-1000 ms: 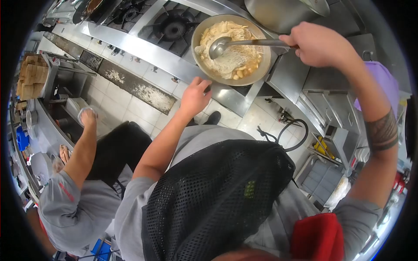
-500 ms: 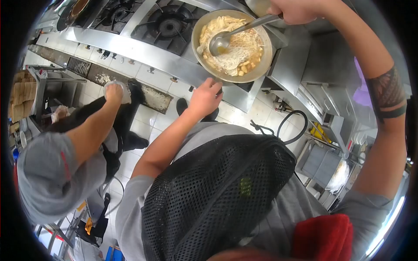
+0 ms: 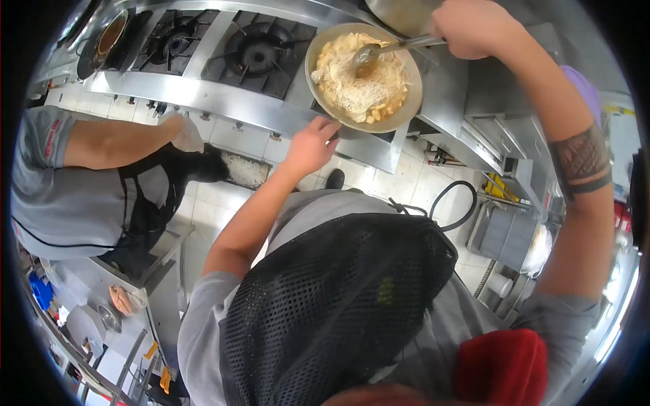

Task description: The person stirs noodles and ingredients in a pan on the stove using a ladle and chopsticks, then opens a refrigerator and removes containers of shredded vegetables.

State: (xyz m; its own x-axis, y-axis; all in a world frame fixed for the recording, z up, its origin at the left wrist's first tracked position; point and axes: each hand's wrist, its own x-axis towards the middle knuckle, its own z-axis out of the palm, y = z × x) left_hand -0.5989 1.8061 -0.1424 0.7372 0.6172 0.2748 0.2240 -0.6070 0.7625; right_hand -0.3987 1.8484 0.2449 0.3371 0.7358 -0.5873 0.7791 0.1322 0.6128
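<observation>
A wide round pan (image 3: 321, 95) on the stove holds pale shredded food (image 3: 359, 91) over chunks in brownish sauce. My right hand (image 3: 470, 28) is wrapped round the handle of a metal ladle (image 3: 406, 44), whose bowl rests in the food near the pan's upper middle. At the pan's lower left edge, over the steel front of the stove, is my left hand (image 3: 313, 145), its fingers curled round something dark at the rim. The thing they grip is mostly hidden.
Two black burners (image 3: 258, 51) lie left of the pan, with a dark wok (image 3: 105, 42) beyond. A co-worker (image 3: 88, 183) in grey stands close at left, one gloved hand near the stove front. A large metal pot (image 3: 403, 15) stands behind the pan.
The ladle has shifted within the food, and my right hand has dropped slightly back into view. The co-worker has moved forward, nearer the stove on the left.
</observation>
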